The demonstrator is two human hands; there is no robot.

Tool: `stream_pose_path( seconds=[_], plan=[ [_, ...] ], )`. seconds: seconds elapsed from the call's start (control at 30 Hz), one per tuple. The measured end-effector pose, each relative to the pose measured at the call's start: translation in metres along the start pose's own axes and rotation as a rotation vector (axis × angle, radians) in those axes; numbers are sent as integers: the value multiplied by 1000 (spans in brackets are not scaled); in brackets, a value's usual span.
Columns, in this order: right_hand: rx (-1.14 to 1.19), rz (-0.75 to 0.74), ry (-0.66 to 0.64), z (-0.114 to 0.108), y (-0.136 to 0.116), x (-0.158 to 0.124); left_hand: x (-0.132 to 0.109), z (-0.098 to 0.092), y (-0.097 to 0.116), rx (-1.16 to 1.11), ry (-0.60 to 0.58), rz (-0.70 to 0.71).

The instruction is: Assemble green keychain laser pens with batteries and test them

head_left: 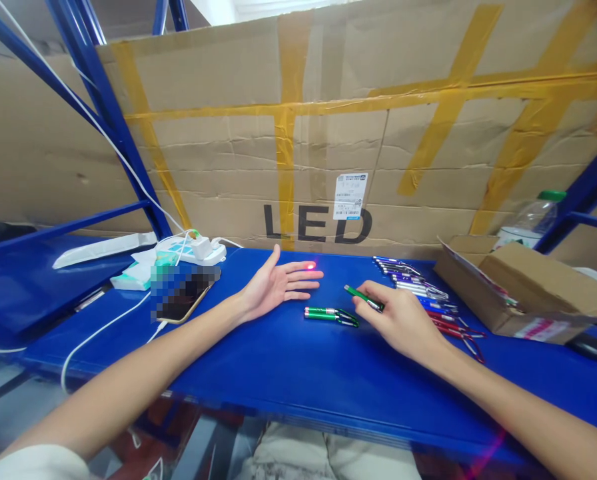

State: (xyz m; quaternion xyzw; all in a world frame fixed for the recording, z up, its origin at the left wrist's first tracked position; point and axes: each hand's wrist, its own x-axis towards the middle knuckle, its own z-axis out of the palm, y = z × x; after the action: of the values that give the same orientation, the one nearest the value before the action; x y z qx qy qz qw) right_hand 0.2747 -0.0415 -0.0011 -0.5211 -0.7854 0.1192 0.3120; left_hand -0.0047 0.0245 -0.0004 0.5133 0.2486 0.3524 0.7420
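Note:
My left hand (278,283) is held palm up over the blue table (258,360), fingers stretched out, holding nothing. A bright red light spot (311,266) falls on one of its fingertips. My right hand (403,317) grips a slim green penlight (361,297) between thumb and fingers, its free end directed toward my left hand. On the table between the two hands lie green penlights with a dark green clip (323,314). Just beyond my right hand is a row of penlights (413,283) in silver, purple, blue and red, some with carabiner clips, partly hidden by that hand.
An open cardboard box (508,287) stands at the right, with a bottle (533,217) behind it and a black object (592,347) beside it. At left are a phone (188,297), a power strip (198,250) and white cables. A large cardboard sheet (218,167) closes the back.

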Motion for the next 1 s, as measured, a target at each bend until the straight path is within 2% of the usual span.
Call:
stream_pose_path(
  seconds=[0.27,0.5,0.73,1.0],
  plan=[
    [96,-148,-158,2,-6,-3,-2,2,0,-13,15,-6],
    [-3,-65,-97,3,-1,-1,0,0,0,-1,25,0],
    [2,-98,-127,3,-5,-3,-1,1,0,-19,27,8],
    [-58,10,-58,1,-3,0,0,-2,1,-13,16,12]
  ],
)
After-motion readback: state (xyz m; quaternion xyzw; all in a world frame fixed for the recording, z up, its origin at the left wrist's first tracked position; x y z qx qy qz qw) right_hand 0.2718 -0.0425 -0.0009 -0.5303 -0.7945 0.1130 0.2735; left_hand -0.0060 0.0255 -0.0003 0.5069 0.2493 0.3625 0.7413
